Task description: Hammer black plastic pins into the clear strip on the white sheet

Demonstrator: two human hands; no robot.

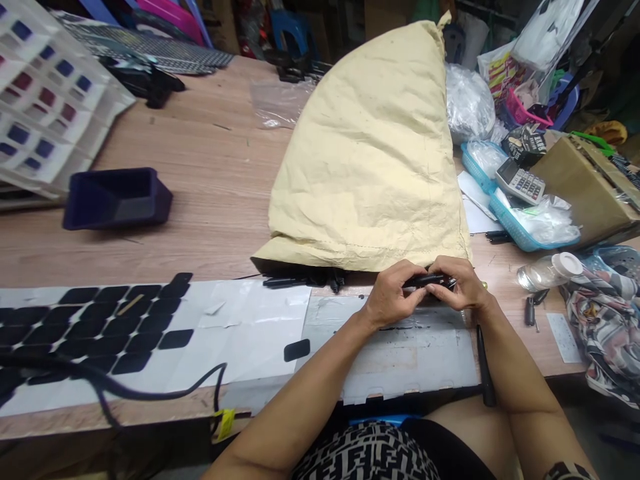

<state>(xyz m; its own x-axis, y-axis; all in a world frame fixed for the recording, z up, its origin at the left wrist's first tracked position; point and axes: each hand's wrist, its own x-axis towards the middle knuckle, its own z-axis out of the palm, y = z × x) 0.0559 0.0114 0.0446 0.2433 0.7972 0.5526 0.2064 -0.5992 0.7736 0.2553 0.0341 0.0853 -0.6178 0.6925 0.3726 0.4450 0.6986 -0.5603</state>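
My left hand (395, 293) and my right hand (457, 285) meet at the table's near side, fingers closed on a slim black piece (431, 281). Its exact kind is too small to make out. Just beyond them lies a large pale yellow sack (370, 147), its mouth toward me. Slender black pieces (287, 283) lie at that mouth, left of my hands. Beneath my wrists is a grey plastic sheet (390, 353). A long, thin, tapered black tool (484, 370) is beside my right forearm, one end over the table edge.
Rounded black pads (140, 323) cover a white sheet (235, 333) at left, with a black cable (150, 395) across it. A dark purple bin (117, 200) stands behind. At right are blue baskets (530, 230), a calculator (520, 181), a lidded jar (547, 271) and a cardboard box (585, 187).
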